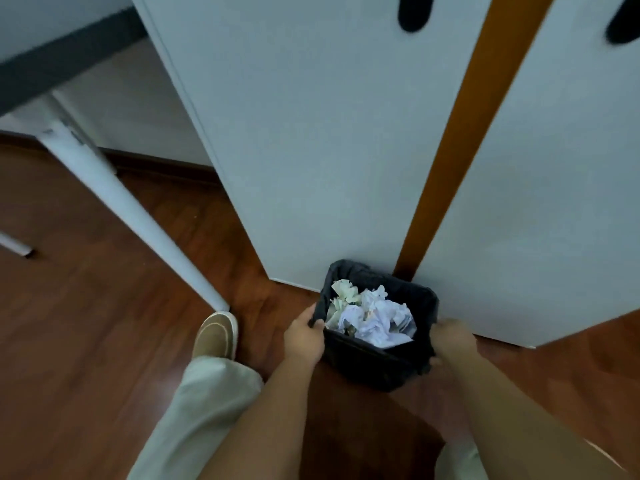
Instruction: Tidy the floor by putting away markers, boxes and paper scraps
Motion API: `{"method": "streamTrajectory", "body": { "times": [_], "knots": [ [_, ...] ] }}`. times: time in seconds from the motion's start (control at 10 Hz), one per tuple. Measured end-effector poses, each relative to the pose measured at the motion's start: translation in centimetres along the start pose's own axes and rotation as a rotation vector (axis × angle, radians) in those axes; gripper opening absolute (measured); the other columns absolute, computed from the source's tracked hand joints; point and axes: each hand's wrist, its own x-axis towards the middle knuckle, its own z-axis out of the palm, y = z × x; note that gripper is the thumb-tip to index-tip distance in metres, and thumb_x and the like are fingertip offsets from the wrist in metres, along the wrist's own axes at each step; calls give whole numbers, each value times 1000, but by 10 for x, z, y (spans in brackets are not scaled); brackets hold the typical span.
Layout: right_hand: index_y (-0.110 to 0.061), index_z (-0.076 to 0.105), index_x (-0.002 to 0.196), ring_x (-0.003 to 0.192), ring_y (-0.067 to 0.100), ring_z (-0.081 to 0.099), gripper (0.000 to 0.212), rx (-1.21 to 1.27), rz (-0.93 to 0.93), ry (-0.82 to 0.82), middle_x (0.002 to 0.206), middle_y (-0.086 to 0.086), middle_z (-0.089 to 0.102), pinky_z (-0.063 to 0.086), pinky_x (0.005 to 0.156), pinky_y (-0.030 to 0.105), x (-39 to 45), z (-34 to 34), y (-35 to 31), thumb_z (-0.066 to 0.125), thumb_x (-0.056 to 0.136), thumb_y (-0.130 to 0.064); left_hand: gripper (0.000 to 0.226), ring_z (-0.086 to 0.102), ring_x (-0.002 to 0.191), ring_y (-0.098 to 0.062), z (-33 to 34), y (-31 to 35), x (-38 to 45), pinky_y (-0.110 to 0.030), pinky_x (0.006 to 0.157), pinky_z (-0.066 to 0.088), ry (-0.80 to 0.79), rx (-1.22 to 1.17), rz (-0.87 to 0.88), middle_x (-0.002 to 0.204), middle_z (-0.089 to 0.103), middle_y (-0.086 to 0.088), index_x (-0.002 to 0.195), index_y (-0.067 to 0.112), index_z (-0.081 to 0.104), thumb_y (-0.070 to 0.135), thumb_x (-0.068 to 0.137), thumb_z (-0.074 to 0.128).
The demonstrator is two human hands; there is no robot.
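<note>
A small black waste bin (370,367) lined with a dark bag stands on the wooden floor against a white cabinet. Crumpled white and pale green paper scraps (374,315) fill it. My left hand (304,336) grips the bin's left rim, fingers curled over the edge. My right hand (450,341) holds the right rim and side. No markers or boxes are in view.
White cabinet doors (329,150) with an orange strip (460,150) between them rise right behind the bin. A white table leg (138,216) slants down at the left, ending near my left shoe (216,336). Brown wooden floor (69,323) spreads to the left.
</note>
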Motion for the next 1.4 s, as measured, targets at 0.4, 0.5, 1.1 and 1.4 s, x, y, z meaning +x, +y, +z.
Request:
{"method": "streamTrajectory", "body": {
  "times": [0.4,0.5,1.1,1.4],
  "knots": [
    [-9,53,127,124,22,51,55,-964,-601,-161,132,7,55,42,99,30,-35,117,-134,64,86,-44,26,68,73,-25,-154,-18,53,-44,71,62,327,-178,-208,89,67,-10,88,17,62,42,89,65],
    [-9,55,121,119,24,55,58,-910,-684,-162,125,8,59,45,96,31,-29,146,-151,68,81,-48,35,69,84,-36,-189,-23,76,-44,78,59,366,-40,-155,92,72,-16,80,18,69,52,87,63],
    [-19,48,94,107,24,64,30,-773,-582,-132,116,7,66,46,86,29,-39,214,-221,63,88,-44,34,58,73,-13,-268,-25,130,-23,59,38,328,-57,-33,89,71,-7,80,11,70,40,93,60],
    [-11,51,137,131,32,47,41,389,-117,68,144,11,50,38,106,41,-99,237,-160,42,100,-26,18,61,85,-17,-259,-104,65,-37,84,48,56,315,114,92,62,-1,80,30,60,32,96,52]
  ]
}}
